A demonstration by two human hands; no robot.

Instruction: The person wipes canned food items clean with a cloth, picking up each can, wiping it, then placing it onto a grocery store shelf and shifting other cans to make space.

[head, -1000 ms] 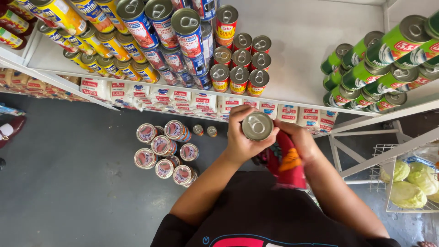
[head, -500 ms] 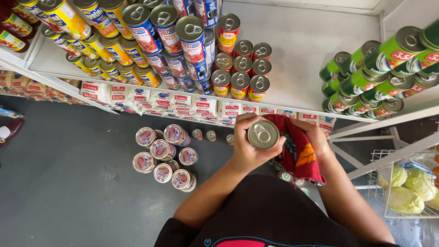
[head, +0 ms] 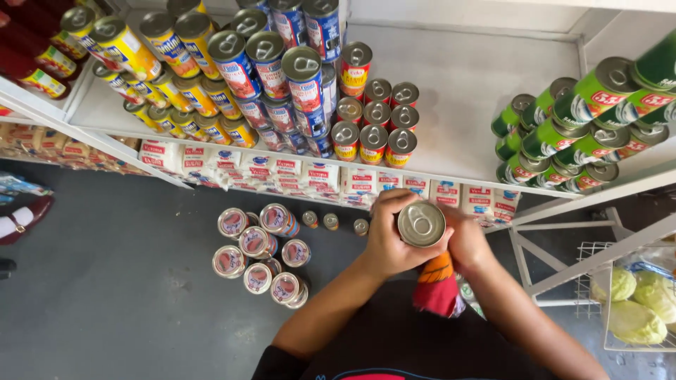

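While both hands clasped the pull-tab can (head: 421, 224) at chest height, left hand (head: 387, 239) fingers wrapped its side — right hand (head: 467, 243) gripped it with a red-orange cloth (head: 436, 285), floor cans (head: 260, 250) below.

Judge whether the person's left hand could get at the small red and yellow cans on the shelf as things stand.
Probably not at once: the left hand is wrapped around a silver-topped can, shared with the right hand. The small red and yellow cans stand unblocked at the shelf front.
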